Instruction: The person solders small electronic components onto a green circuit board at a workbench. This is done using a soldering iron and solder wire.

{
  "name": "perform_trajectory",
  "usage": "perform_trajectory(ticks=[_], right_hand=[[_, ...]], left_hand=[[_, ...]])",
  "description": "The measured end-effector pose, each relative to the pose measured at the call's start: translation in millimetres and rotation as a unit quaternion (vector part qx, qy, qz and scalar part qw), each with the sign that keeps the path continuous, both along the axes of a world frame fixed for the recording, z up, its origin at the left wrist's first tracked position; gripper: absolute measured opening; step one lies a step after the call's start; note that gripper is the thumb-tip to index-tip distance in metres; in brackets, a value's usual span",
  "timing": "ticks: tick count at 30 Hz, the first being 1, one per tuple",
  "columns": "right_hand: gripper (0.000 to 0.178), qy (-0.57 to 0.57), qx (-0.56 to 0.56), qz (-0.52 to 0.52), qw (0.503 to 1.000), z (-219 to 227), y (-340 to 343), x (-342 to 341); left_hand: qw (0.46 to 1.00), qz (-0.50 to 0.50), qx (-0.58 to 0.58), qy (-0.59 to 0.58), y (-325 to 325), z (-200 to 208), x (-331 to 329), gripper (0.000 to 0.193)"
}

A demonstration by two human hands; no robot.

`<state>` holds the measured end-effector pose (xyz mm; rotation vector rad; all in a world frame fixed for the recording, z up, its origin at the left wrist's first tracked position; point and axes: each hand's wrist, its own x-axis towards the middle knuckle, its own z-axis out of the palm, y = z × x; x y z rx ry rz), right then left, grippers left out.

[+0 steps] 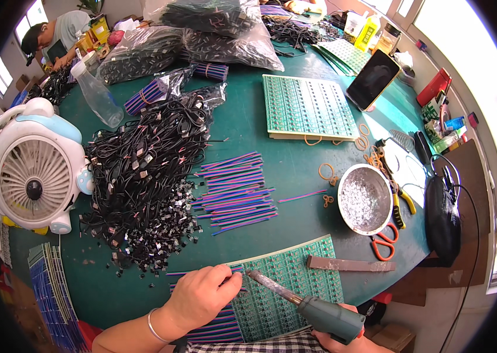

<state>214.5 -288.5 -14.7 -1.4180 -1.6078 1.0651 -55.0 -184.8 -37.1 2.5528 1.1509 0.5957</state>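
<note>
A green circuit board panel with rows of small boards lies at the near edge. Blue, pink and black wire strips stretch left from its left side. My left hand is closed in a pinch over the panel's upper left, on a wire strip whose middle the fingers hide. In my right hand is a green-handled soldering iron. Its tip points at the panel just right of my left fingertips; contact cannot be made out. A brown bar rests across the panel's right edge.
Loose wire strips and a heap of black cables lie beyond my left hand. Right of centre are a metal bowl, orange scissors and pliers. A fan stands left. Another person works far left.
</note>
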Motion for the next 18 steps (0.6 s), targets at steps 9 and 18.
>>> perform_trajectory(ticks=[9, 18], right_hand=[[0.037, -0.008, -0.015, -0.004, 1.0, 0.8, -3.4, 1.8], [0.037, -0.002, 0.002, -0.004, 1.0, 4.7, -3.5, 0.1]], left_hand=[[1.0, 0.0, 0.005, -0.005, 0.2, 0.2, 0.8, 0.018], [1.0, -0.002, 0.009, -0.01, 0.8, -1.5, 0.1, 0.016]])
